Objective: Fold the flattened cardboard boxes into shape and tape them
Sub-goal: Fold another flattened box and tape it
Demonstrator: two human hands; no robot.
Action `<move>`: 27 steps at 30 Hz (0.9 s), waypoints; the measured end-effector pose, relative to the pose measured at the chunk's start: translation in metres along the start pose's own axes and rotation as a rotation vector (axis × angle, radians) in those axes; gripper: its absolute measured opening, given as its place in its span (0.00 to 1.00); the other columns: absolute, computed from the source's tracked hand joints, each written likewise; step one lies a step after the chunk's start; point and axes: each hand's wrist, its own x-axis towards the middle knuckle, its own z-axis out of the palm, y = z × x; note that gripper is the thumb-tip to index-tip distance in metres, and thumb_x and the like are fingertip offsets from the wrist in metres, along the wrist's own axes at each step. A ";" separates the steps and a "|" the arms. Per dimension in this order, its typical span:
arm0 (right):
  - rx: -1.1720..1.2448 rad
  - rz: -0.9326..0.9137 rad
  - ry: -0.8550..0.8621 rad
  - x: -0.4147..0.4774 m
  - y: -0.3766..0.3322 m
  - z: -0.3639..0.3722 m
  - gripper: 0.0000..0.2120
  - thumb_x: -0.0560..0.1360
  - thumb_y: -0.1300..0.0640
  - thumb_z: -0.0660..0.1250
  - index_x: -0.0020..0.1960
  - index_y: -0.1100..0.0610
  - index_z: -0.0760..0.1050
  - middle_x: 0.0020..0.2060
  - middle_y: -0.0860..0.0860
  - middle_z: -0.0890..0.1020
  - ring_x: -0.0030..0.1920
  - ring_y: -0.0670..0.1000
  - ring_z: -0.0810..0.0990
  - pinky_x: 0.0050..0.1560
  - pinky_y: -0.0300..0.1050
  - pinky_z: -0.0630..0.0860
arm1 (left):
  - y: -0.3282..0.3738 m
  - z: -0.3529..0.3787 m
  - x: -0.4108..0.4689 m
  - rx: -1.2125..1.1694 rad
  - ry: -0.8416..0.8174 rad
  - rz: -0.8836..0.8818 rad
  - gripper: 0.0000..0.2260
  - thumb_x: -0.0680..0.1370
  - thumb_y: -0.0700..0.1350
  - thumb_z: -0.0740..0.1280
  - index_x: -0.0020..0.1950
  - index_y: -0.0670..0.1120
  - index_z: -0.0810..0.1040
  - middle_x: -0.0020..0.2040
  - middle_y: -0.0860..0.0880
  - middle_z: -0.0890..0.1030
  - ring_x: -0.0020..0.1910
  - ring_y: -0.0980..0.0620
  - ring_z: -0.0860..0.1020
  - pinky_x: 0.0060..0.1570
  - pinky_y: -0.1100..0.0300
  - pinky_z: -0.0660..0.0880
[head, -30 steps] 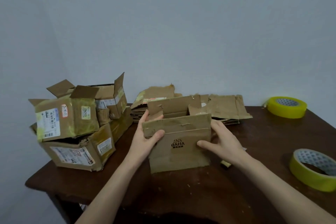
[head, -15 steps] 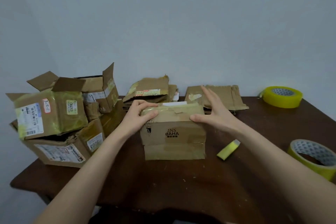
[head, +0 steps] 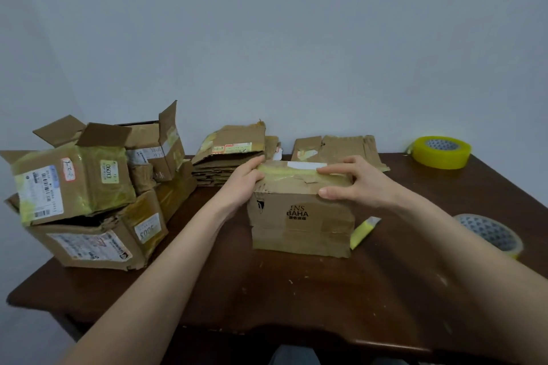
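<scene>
Box stands central on the table, flaps pressed down; left hand curls round its top left corner; right hand pinches the top front edge, thumb on the face; risk, as judged: freeing either hand to fetch tape lets the worn flaps spring open; count: one held box; two tape rolls, far roll and near roll, both right; one strip; two flat stacks far; at least three formed boxes left.
</scene>
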 end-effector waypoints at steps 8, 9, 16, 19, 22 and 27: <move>-0.611 -0.120 -0.042 0.011 -0.016 0.023 0.29 0.82 0.42 0.47 0.77 0.57 0.56 0.78 0.54 0.56 0.78 0.53 0.49 0.77 0.51 0.49 | 0.022 0.015 0.004 0.950 0.113 0.289 0.20 0.84 0.47 0.50 0.76 0.44 0.61 0.79 0.46 0.53 0.78 0.48 0.50 0.75 0.51 0.49; -0.616 -0.124 -0.039 0.011 -0.015 0.023 0.29 0.82 0.42 0.47 0.77 0.57 0.55 0.78 0.54 0.56 0.78 0.53 0.50 0.77 0.51 0.49 | 0.027 0.025 0.002 0.963 0.091 0.314 0.21 0.84 0.49 0.49 0.77 0.46 0.57 0.79 0.47 0.54 0.77 0.49 0.50 0.75 0.50 0.48; -0.638 -0.164 0.008 0.007 -0.010 0.028 0.31 0.81 0.40 0.51 0.78 0.56 0.54 0.77 0.55 0.57 0.78 0.53 0.50 0.77 0.50 0.48 | 0.022 0.048 0.000 1.082 -0.005 0.228 0.23 0.83 0.57 0.43 0.78 0.56 0.51 0.79 0.47 0.54 0.76 0.46 0.54 0.74 0.45 0.50; -0.619 -0.157 0.002 0.009 -0.009 0.028 0.32 0.81 0.41 0.52 0.79 0.56 0.52 0.78 0.55 0.55 0.78 0.53 0.49 0.77 0.50 0.47 | 0.024 0.047 -0.002 1.097 -0.028 0.235 0.22 0.82 0.58 0.43 0.77 0.59 0.51 0.79 0.50 0.53 0.76 0.46 0.54 0.74 0.45 0.50; -0.462 -0.135 0.034 0.006 -0.010 0.029 0.32 0.80 0.41 0.56 0.78 0.55 0.55 0.78 0.54 0.55 0.78 0.52 0.47 0.76 0.48 0.48 | 0.027 0.051 -0.001 1.092 -0.041 0.190 0.22 0.83 0.57 0.43 0.77 0.59 0.51 0.79 0.50 0.53 0.76 0.46 0.54 0.74 0.45 0.51; -0.123 -0.021 0.317 -0.025 0.003 0.028 0.24 0.82 0.49 0.57 0.75 0.55 0.62 0.76 0.51 0.60 0.75 0.52 0.59 0.71 0.48 0.61 | 0.028 0.056 -0.001 1.058 -0.002 0.136 0.22 0.83 0.55 0.42 0.78 0.58 0.52 0.79 0.50 0.53 0.76 0.46 0.55 0.74 0.45 0.52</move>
